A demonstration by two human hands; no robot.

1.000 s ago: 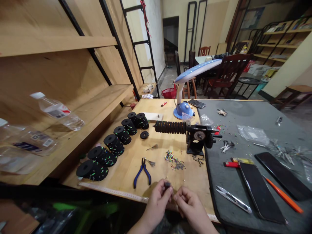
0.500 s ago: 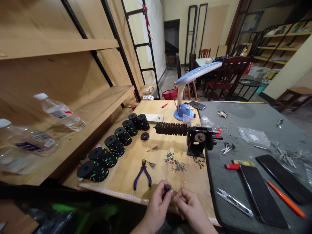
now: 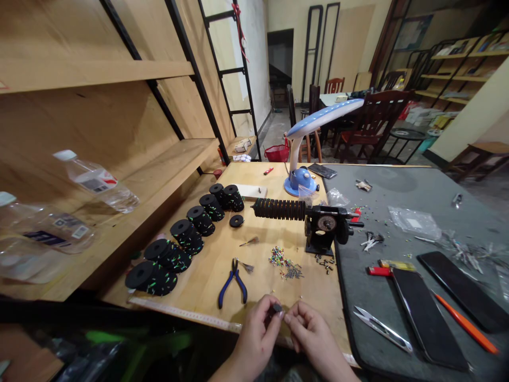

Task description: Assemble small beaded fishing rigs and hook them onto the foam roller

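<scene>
Right of blue-handled pliers point(image 3: 234, 272), small dark piece point(image 3: 277, 307) pinched by left hand point(image 3: 259, 328), presumably for steadiness. Right hand point(image 3: 308, 326) pinched narrow; contents unclear.

"What colour is the small piece point(image 3: 277, 307) in the left hand point(image 3: 259, 324)?"

"Dark grey, close to black."

"And the pliers point(image 3: 244, 289)?"

"Deep blue handles, darker nose."

"The foam spools point(image 3: 183, 228)?"

"Black, speckled along the sides with bright green and paler flecks."

"Any lively colour near the middle?"

"The beads point(image 3: 277, 255): red, green, yellow, blue and white, all mixed. Beside them, the pins point(image 3: 292, 272) are plain grey."

"The desk lamp point(image 3: 295, 151)?"

"Light blue on top, with a white stem."

"And over on the mat point(image 3: 377, 196)?"

"That's dark grey. The lighter point(image 3: 379, 271) is red, the slim tool point(image 3: 465, 321) vivid orange, the thread snips point(image 3: 404, 346) silver."
</scene>
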